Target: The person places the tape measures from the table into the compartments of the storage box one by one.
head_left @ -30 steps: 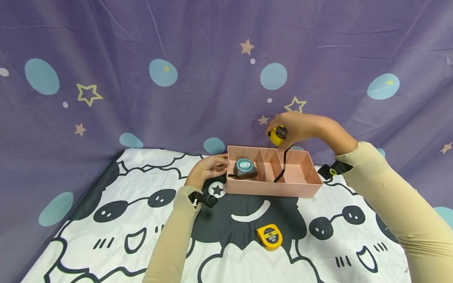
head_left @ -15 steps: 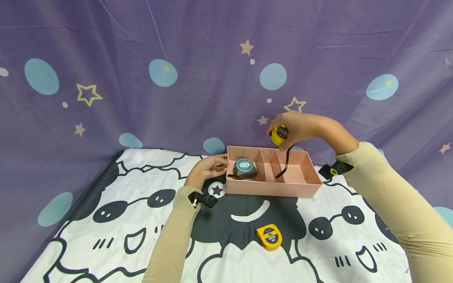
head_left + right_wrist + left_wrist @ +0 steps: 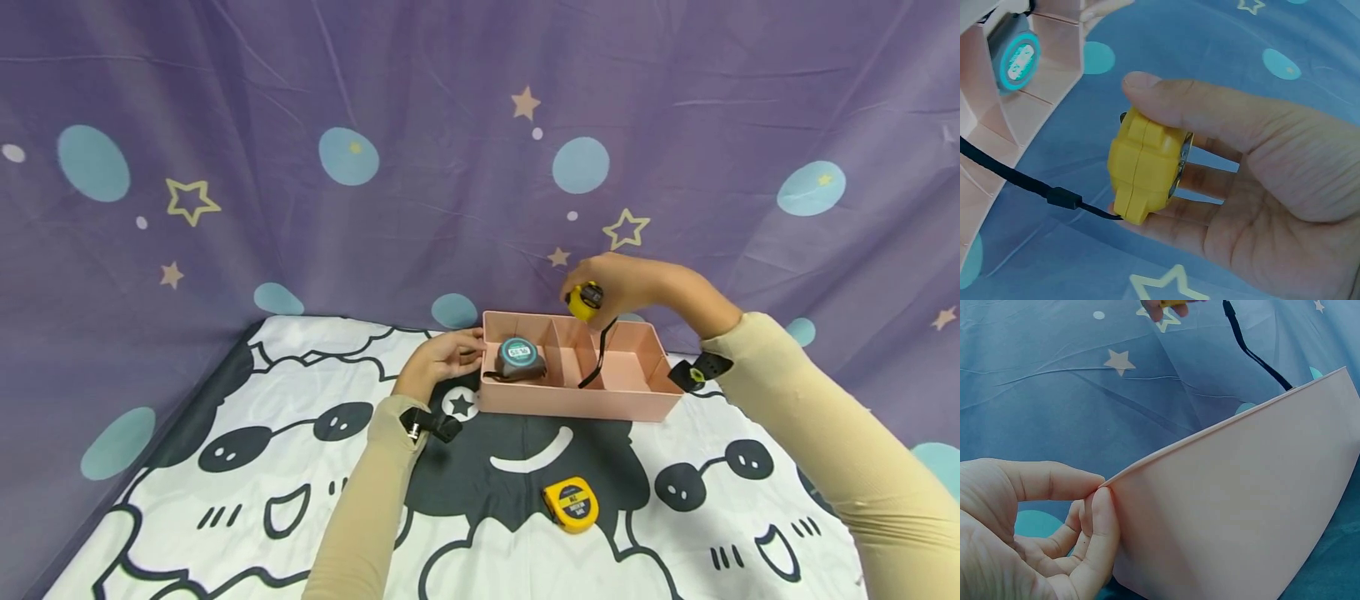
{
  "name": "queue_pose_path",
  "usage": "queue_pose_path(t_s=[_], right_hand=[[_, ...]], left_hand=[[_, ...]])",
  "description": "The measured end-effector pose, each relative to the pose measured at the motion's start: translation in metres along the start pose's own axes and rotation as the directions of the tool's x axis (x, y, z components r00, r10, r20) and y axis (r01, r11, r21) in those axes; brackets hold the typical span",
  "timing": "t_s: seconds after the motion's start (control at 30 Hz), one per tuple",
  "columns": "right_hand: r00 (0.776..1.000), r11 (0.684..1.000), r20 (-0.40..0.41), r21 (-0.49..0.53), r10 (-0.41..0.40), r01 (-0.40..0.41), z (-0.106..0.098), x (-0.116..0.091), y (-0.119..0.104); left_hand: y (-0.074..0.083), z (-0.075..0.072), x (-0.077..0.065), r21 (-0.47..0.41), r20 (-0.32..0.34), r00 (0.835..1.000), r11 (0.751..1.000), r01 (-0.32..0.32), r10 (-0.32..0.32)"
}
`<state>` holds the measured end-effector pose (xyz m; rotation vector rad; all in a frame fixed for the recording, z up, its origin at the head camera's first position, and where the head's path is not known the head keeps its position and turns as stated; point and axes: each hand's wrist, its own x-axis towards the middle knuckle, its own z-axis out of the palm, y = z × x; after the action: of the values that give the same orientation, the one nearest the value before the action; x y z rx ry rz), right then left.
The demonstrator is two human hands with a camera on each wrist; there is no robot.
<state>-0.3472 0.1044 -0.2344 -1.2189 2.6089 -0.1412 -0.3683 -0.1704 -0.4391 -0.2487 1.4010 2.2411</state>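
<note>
Above the middle of a pink divided box [image 3: 577, 402], the right hand [image 3: 618, 283] grips a yellow tape measure [image 3: 583, 302] between thumb and fingers. Its black wrist strap [image 3: 1019, 178] dangles toward the box's middle compartment. In the right wrist view the tape measure's yellow edge [image 3: 1141, 162] faces the camera. The left hand [image 3: 444, 358] pinches the box's left end at the rim, thumb and fingers on either side of the wall, as the left wrist view shows. A teal and grey tape measure [image 3: 519, 357] lies in the left compartment, its dark strap beside it.
Another yellow tape measure [image 3: 572, 504] lies on the cartoon-print cloth [image 3: 262, 517] in front of the box. A purple curtain [image 3: 450, 192] with stars and dots hangs right behind the box. Both wrists wear black straps with small devices.
The right hand has come down slightly toward the box with the yellow tape measure, after a tiny shift to the right and back. The left hand keeps its place on the box.
</note>
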Motion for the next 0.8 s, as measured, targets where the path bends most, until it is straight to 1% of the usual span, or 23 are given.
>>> queue_pose_path(t_s=[0.2,0.43,0.67,0.8], right_hand=[[0.998,0.998,0.011,-0.025,-0.057,0.057,0.013,0.007,0.007],[0.999,0.999,0.029,0.011,-0.036,0.036,0.025,0.01,0.013],[0.996,0.997,0.053,-0.011,-0.073,0.074,0.035,0.016,0.019],[0.996,0.997,0.048,0.005,-0.075,0.075,0.041,0.019,0.023]], left_hand=[[-0.002,0.001,0.003,0.006,-0.001,1.0,1.0,0.002,-0.002],[-0.003,0.001,0.007,0.001,-0.003,1.0,1.0,0.005,-0.005],[-0.003,0.0,0.009,-0.002,-0.003,1.0,1.0,0.0,0.0],[-0.003,-0.001,0.008,-0.007,-0.006,1.0,1.0,-0.002,0.002]])
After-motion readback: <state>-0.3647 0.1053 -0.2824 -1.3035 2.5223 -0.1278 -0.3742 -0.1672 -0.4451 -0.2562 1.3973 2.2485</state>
